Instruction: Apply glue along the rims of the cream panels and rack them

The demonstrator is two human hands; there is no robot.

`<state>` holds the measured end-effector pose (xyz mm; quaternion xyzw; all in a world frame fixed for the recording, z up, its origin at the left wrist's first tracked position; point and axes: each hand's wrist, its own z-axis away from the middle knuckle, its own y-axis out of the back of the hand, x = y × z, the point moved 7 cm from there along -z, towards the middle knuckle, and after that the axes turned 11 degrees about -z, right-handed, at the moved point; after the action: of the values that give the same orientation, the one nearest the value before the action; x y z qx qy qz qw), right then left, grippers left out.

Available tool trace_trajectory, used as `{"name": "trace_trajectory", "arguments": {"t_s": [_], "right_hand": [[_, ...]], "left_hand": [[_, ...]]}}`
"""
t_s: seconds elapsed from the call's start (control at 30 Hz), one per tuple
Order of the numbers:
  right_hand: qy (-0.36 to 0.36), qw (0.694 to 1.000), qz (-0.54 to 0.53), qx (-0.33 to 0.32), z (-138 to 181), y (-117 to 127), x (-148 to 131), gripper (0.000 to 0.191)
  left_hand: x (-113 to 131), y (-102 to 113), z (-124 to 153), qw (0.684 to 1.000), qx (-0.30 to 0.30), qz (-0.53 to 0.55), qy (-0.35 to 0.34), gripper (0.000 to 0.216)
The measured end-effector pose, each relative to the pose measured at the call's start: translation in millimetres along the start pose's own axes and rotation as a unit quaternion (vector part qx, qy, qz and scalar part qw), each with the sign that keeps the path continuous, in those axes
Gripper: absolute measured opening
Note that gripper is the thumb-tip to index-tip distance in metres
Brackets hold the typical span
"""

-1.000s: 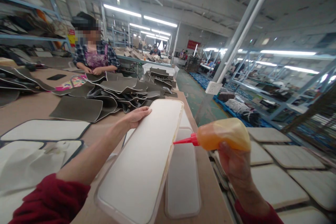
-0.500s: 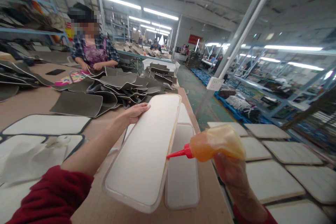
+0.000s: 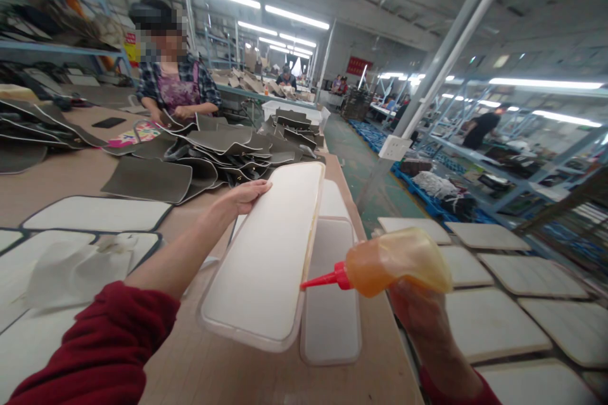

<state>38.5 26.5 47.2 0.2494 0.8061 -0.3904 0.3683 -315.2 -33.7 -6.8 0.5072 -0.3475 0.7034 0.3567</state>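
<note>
My left hand [image 3: 249, 195] grips the far left edge of a long white panel [image 3: 266, 259] with rounded corners, tilted above the table. Wrapped around a squeeze bottle [image 3: 399, 262] of amber liquid is my right hand [image 3: 420, 307]; the bottle lies nearly level. Its red nozzle [image 3: 325, 280] points left, and the tip touches the panel's right rim. A yellowish line of liquid shows along that rim, from the tip towards the far end. Beneath the held panel, another pale panel [image 3: 332, 323] rests on the table, partly covered.
Dark grey-brown pieces [image 3: 223, 152] with pale edging are heaped across the table [image 3: 190, 367]. More white panels [image 3: 95, 214] lie at left, and several [image 3: 494, 323] sit lower at right. A co-worker [image 3: 178, 85] stands behind the heap. A metal post [image 3: 437, 69] carries a socket box.
The panel's near end has risen slightly. The nozzle tip stays at the right rim, and the bottle has shifted a little to the right. My view has turned slightly left.
</note>
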Motion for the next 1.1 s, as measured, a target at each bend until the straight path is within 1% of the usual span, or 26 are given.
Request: {"name": "trace_trajectory", "arguments": {"t_s": [0.1, 0.33, 0.53, 0.73, 0.9, 0.97, 1.1], "right_hand": [[0.009, 1.000, 0.010, -0.005, 2, -2, -3, 0.046], [-0.008, 1.000, -0.012, -0.011, 5, -8, -3, 0.044], [-0.018, 0.999, -0.024, -0.018, 8, -10, -1, 0.049], [-0.024, 0.999, -0.035, -0.022, 14, -3, 3, 0.050], [-0.007, 1.000, -0.019, -0.013, 16, 4, 5, 0.055], [0.004, 1.000, -0.021, -0.006, 17, 5, 4, 0.053], [0.019, 1.000, -0.018, 0.005, 19, 6, 0, 0.042]], "left_hand": [[0, 1, -1, 1.000, -0.002, 0.000, 0.003, 0.014], [-1, 4, -1, 1.000, 0.003, 0.006, 0.006, 0.012], [-3, 9, -2, 1.000, 0.014, 0.017, 0.011, 0.009], [-5, 18, -2, 0.999, 0.042, 0.031, 0.014, 0.010], [-9, 26, -3, 0.997, 0.061, 0.042, 0.027, 0.005], [-12, 29, -3, 0.996, 0.067, 0.047, 0.033, 0.006], [-15, 35, 0, 0.993, 0.085, 0.065, 0.041, 0.012]]}}
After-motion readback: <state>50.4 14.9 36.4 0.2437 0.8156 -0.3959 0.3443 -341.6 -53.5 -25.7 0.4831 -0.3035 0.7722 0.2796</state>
